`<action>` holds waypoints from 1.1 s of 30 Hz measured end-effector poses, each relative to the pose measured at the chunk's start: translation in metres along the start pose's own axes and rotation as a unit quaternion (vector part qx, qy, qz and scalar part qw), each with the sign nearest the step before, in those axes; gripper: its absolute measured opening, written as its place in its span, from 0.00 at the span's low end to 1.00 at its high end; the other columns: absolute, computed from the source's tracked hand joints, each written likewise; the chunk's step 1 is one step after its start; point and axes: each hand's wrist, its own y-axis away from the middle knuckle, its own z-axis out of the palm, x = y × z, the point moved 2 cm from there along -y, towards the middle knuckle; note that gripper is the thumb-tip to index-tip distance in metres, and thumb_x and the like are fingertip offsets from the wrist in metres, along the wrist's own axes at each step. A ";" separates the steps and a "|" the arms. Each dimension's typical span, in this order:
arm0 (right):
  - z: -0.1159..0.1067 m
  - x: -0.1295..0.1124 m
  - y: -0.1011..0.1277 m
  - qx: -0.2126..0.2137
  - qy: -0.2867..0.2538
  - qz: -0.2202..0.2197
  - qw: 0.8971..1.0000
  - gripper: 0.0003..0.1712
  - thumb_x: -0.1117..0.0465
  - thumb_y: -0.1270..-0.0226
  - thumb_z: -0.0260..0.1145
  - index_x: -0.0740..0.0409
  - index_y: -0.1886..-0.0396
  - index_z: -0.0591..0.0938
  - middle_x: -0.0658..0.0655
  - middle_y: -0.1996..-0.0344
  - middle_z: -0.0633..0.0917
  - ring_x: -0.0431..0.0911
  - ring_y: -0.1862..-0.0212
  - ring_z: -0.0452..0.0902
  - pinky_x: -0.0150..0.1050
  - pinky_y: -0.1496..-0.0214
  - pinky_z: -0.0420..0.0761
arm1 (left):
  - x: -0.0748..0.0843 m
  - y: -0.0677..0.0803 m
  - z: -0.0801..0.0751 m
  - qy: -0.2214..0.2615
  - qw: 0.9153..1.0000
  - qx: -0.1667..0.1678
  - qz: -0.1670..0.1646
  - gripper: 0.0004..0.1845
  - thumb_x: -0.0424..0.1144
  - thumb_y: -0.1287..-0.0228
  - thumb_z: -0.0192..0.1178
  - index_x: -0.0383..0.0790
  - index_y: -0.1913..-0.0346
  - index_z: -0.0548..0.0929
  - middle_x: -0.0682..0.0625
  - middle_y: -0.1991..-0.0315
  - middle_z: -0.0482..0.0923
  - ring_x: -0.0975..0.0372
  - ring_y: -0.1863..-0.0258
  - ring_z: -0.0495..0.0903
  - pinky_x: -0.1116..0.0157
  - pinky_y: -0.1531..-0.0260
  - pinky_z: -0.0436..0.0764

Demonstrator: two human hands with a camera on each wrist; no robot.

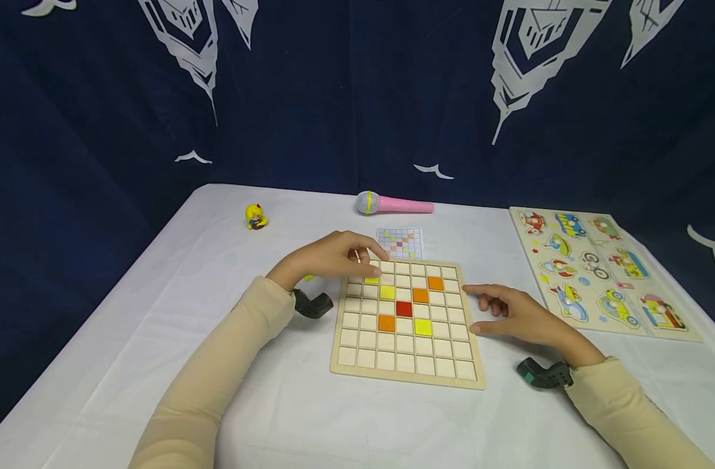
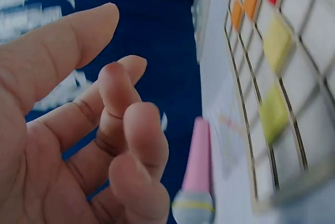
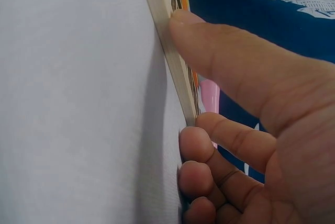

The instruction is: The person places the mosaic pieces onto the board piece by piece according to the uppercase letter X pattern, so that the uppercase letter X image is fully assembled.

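A wooden grid board (image 1: pixel 407 368) lies on the white table, with yellow (image 1: pixel 422 327), orange (image 1: pixel 386 322) and red (image 1: pixel 404 309) tiles set among plain ones. My left hand (image 1: pixel 363 256) hovers over the board's far left corner, just above a yellow tile (image 1: pixel 372 281). In the left wrist view its fingers (image 2: pixel 136 140) are loosely curled and hold nothing. My right hand (image 1: pixel 488 310) rests on the table at the board's right edge. In the right wrist view its thumb (image 3: pixel 209 46) touches the board's rim (image 3: pixel 162 20) and the other fingers lie curled on the cloth.
A small pattern card (image 1: pixel 400 242) lies just behind the board. A pink toy microphone (image 1: pixel 392 204) and a yellow figurine (image 1: pixel 254 216) lie farther back. A vehicle peg puzzle (image 1: pixel 600 273) lies at the right. A dark blue curtain hangs behind the table.
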 end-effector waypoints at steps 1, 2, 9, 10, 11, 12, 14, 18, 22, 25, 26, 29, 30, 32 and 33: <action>0.000 0.000 0.000 -0.001 0.000 0.000 1.000 0.40 0.62 0.38 0.83 0.73 0.29 0.78 0.53 0.61 0.76 0.43 0.63 0.68 0.36 0.62 0.70 | -0.006 0.000 -0.004 0.006 1.000 0.006 -0.008 0.21 0.40 0.26 0.69 0.37 0.34 0.85 0.49 0.60 0.82 0.59 0.63 0.76 0.65 0.59 0.75; 0.000 -0.001 0.000 -0.001 0.000 0.001 1.000 0.40 0.62 0.38 0.83 0.73 0.29 0.78 0.53 0.61 0.76 0.43 0.63 0.68 0.36 0.62 0.70 | -0.012 0.000 -0.008 0.014 1.000 0.012 -0.017 0.22 0.40 0.25 0.69 0.37 0.34 0.85 0.49 0.60 0.82 0.58 0.62 0.76 0.64 0.59 0.75; 0.000 -0.002 -0.001 -0.001 0.007 0.007 1.000 0.40 0.61 0.38 0.83 0.73 0.30 0.78 0.53 0.61 0.76 0.43 0.63 0.68 0.36 0.62 0.70 | -0.057 0.005 -0.031 0.065 0.993 0.057 -0.078 0.23 0.40 0.22 0.65 0.35 0.30 0.82 0.48 0.65 0.80 0.57 0.66 0.76 0.63 0.61 0.77; 0.000 -0.002 -0.001 -0.001 0.007 0.008 1.000 0.40 0.61 0.38 0.83 0.73 0.30 0.78 0.53 0.61 0.76 0.43 0.63 0.68 0.36 0.62 0.70 | -0.062 0.006 -0.033 0.068 0.992 0.065 -0.088 0.23 0.40 0.22 0.65 0.35 0.30 0.81 0.47 0.65 0.80 0.57 0.66 0.76 0.64 0.61 0.77; 0.000 -0.002 -0.001 -0.001 0.006 0.009 1.000 0.40 0.61 0.38 0.83 0.73 0.30 0.78 0.53 0.61 0.76 0.43 0.63 0.68 0.36 0.62 0.70 | -0.067 0.006 -0.035 0.069 0.990 0.073 -0.096 0.23 0.40 0.22 0.65 0.36 0.29 0.81 0.47 0.64 0.80 0.57 0.65 0.76 0.64 0.61 0.78; 0.000 -0.002 -0.001 -0.001 0.005 0.009 1.000 0.40 0.62 0.38 0.84 0.73 0.30 0.78 0.53 0.61 0.76 0.43 0.63 0.68 0.36 0.62 0.70 | -0.072 0.007 -0.037 0.070 0.989 0.083 -0.103 0.23 0.41 0.21 0.65 0.36 0.29 0.82 0.47 0.62 0.81 0.58 0.64 0.77 0.65 0.60 0.78; 0.000 -0.002 -0.001 0.001 0.003 0.008 1.000 0.40 0.62 0.38 0.84 0.73 0.30 0.78 0.53 0.61 0.76 0.43 0.63 0.68 0.36 0.62 0.70 | -0.081 0.008 -0.039 0.072 0.986 0.102 -0.114 0.23 0.41 0.22 0.65 0.36 0.30 0.82 0.47 0.57 0.83 0.58 0.60 0.79 0.65 0.60 0.79; 0.001 -0.002 -0.002 0.002 0.000 -0.001 1.000 0.41 0.64 0.39 0.84 0.74 0.30 0.78 0.52 0.60 0.76 0.43 0.64 0.67 0.36 0.63 0.69 | -0.095 0.009 -0.041 0.069 0.982 0.126 -0.123 0.22 0.37 0.22 0.63 0.36 0.30 0.82 0.44 0.49 0.82 0.56 0.53 0.79 0.65 0.59 0.79; 0.001 -0.001 -0.002 0.001 -0.003 -0.004 1.000 0.41 0.64 0.39 0.84 0.74 0.29 0.77 0.52 0.60 0.75 0.43 0.64 0.67 0.36 0.63 0.69 | -0.104 0.012 -0.039 0.071 0.980 0.124 -0.138 0.25 0.31 0.27 0.60 0.36 0.29 0.81 0.40 0.38 0.81 0.52 0.41 0.78 0.61 0.53 0.78; 0.001 -0.001 -0.001 0.002 -0.003 -0.002 1.000 0.40 0.64 0.39 0.83 0.74 0.30 0.77 0.52 0.61 0.75 0.43 0.64 0.67 0.36 0.63 0.69 | -0.110 0.013 -0.037 0.066 0.982 0.113 -0.138 0.28 0.27 0.32 0.59 0.36 0.28 0.80 0.40 0.30 0.80 0.49 0.31 0.75 0.56 0.38 0.76; 0.001 -0.001 -0.001 0.002 -0.002 -0.002 1.000 0.40 0.64 0.38 0.83 0.74 0.30 0.78 0.52 0.61 0.75 0.43 0.64 0.68 0.36 0.63 0.69 | -0.112 0.014 -0.036 0.063 0.983 0.109 -0.136 0.29 0.26 0.33 0.59 0.36 0.28 0.80 0.40 0.29 0.79 0.48 0.29 0.74 0.54 0.34 0.74; 0.001 -0.001 -0.001 0.001 0.001 -0.002 1.000 0.40 0.63 0.38 0.83 0.73 0.30 0.78 0.53 0.61 0.75 0.43 0.64 0.68 0.36 0.63 0.69 | -0.115 0.013 -0.034 0.044 0.985 0.103 -0.134 0.29 0.25 0.33 0.58 0.38 0.28 0.81 0.42 0.27 0.78 0.48 0.25 0.71 0.51 0.24 0.67; 0.001 -0.001 -0.001 0.000 0.001 -0.002 1.000 0.40 0.63 0.38 0.83 0.73 0.30 0.78 0.53 0.61 0.75 0.43 0.64 0.68 0.36 0.63 0.69 | -0.115 0.013 -0.034 0.040 0.985 0.102 -0.136 0.29 0.25 0.33 0.58 0.39 0.28 0.82 0.43 0.26 0.77 0.48 0.25 0.71 0.50 0.24 0.66; 0.000 -0.001 -0.001 0.000 0.002 -0.004 1.000 0.40 0.63 0.38 0.83 0.73 0.30 0.78 0.53 0.61 0.75 0.43 0.64 0.68 0.36 0.63 0.69 | -0.116 0.013 -0.033 0.029 0.983 0.103 -0.146 0.29 0.26 0.32 0.58 0.41 0.28 0.82 0.44 0.26 0.76 0.49 0.26 0.71 0.50 0.23 0.66; 0.000 -0.002 -0.001 -0.001 0.002 -0.004 1.000 0.40 0.63 0.38 0.83 0.73 0.30 0.78 0.53 0.61 0.75 0.43 0.64 0.68 0.36 0.63 0.69 | -0.116 0.013 -0.032 0.026 0.983 0.104 -0.152 0.29 0.26 0.32 0.58 0.42 0.28 0.83 0.45 0.25 0.76 0.49 0.26 0.71 0.49 0.23 0.66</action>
